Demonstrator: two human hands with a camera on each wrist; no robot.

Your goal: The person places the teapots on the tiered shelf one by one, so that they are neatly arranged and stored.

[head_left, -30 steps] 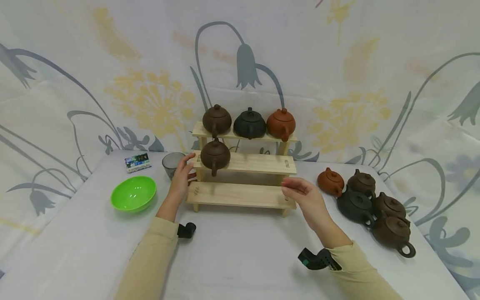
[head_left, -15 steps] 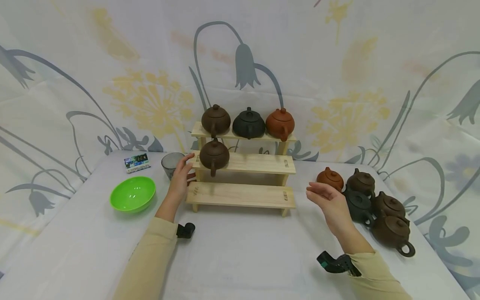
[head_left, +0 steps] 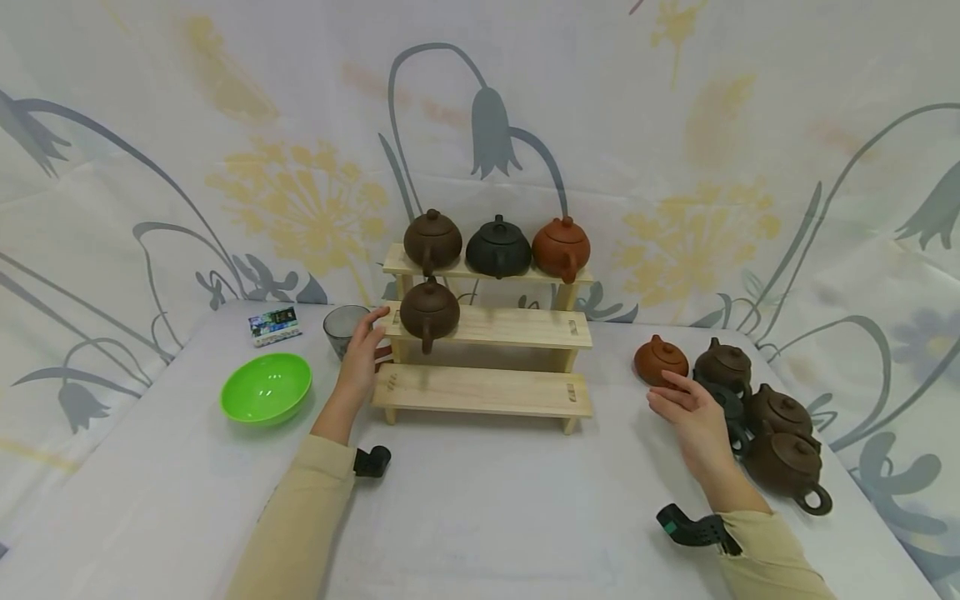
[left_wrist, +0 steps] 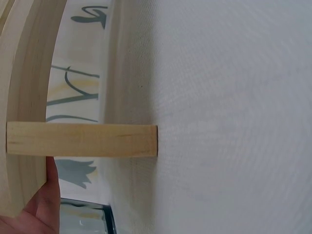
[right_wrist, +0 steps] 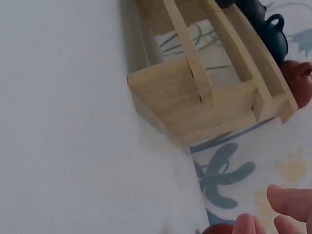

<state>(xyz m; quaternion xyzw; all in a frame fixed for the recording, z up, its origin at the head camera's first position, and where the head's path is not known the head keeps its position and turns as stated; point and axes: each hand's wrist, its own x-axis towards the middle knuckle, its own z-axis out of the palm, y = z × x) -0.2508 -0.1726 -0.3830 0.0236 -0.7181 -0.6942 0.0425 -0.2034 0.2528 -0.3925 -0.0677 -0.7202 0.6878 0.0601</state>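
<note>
My left hand holds the left end of a three-tier wooden stand; in the left wrist view its fingers reach behind the board. My right hand holds nothing, its fingers loosely bent just in front of a small orange-brown teapot on the table. It partly hides a black teapot. Brown teapots cluster to its right. Up on the top tier stand a brown teapot, a black teapot and an orange one. One brown teapot occupies the middle tier's left end.
Left of the stand is a dark glass cup, partly behind my left hand. A green bowl and a small printed box lie farther left on the white-covered table. A flower-patterned cloth hangs behind.
My right hand has moved right, from the bottom tier's right end to the orange-brown teapot at the table's right side. My left hand has stayed at the stand.
</note>
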